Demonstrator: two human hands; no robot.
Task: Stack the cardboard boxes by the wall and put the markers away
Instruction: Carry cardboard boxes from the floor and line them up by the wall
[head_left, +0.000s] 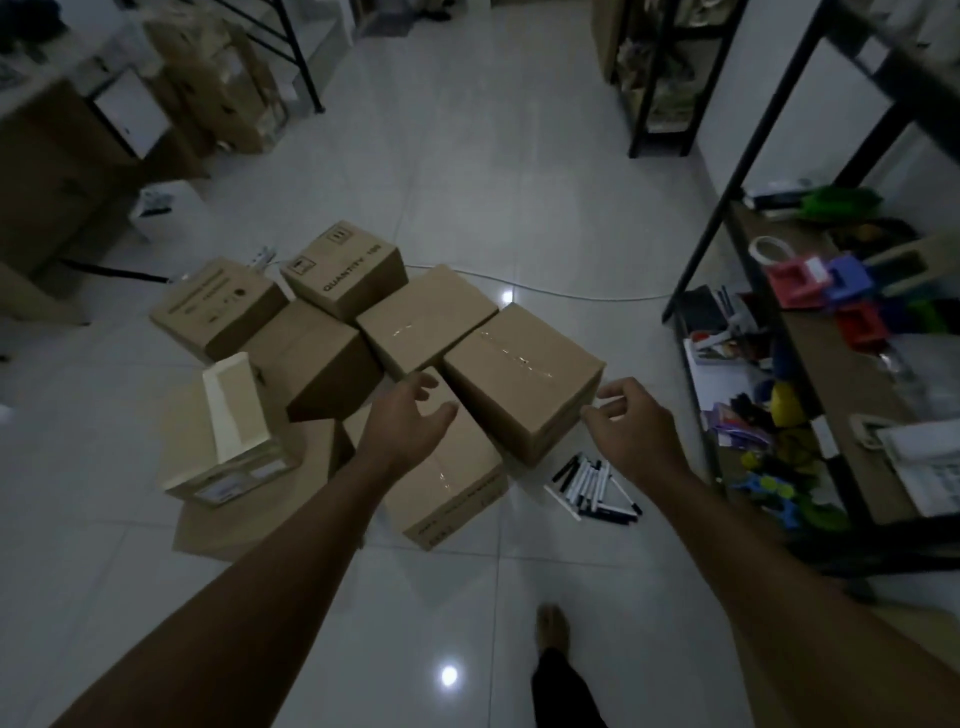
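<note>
A: What did the head view show at the centre of the frame?

B: A cluster of cardboard boxes (415, 374) sat on the white tiled floor (519, 182), some resting on others. The taped box (522, 376) right of centre sat highest and tilted.

A: And the hands?

B: The left hand (405, 421) reached in at centre, fingers spread and relaxed, over the gap beside that taped box, gripping nothing. The right hand (631, 428) was at the box's right corner with fingers loosely bent; whether the fingertips touched the cardboard, I couldn't tell.

A: The markers?

B: The markers (592, 486) lay in a loose pile on the floor, lower right of centre, just beside the boxes.

A: Anything else?

B: A black shelf rack (727, 218) stood along the right edge, holding colourful clutter. A bare foot (551, 626) showed at the bottom.
</note>
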